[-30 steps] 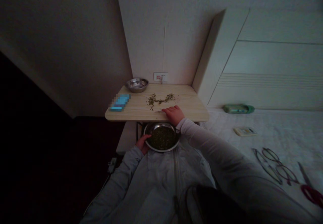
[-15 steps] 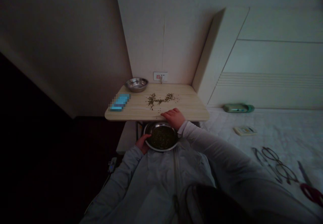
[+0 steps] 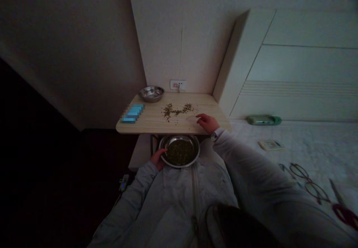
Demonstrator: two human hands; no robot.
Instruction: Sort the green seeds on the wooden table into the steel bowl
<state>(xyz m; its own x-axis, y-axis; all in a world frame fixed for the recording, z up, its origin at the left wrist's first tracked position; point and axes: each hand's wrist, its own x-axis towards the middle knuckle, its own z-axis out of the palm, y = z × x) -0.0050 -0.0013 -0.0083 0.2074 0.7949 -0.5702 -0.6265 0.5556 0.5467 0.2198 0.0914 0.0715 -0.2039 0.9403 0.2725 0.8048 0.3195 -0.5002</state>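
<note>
A steel bowl of dark green, grain-like bits rests against my lap, just below the table's front edge. My left hand grips its left rim, thumb over the inside. Above the table's right part, my right hand has its fingers bent and a little apart, with nothing visible in them. Left of it, small brownish-green grains lie scattered in a loose band on the wooden tabletop. A few pale specks lie near the band's right end.
A second steel bowl stands at the table's back left, with a blurred-out blue-screened device in front. On the bed to the right lie a green bottle, a pale small box, glasses and red-handled scissors.
My right hand has moved from the table's front edge above the bowl to the right and farther back over the tabletop. My left hand stays on the bowl.
</note>
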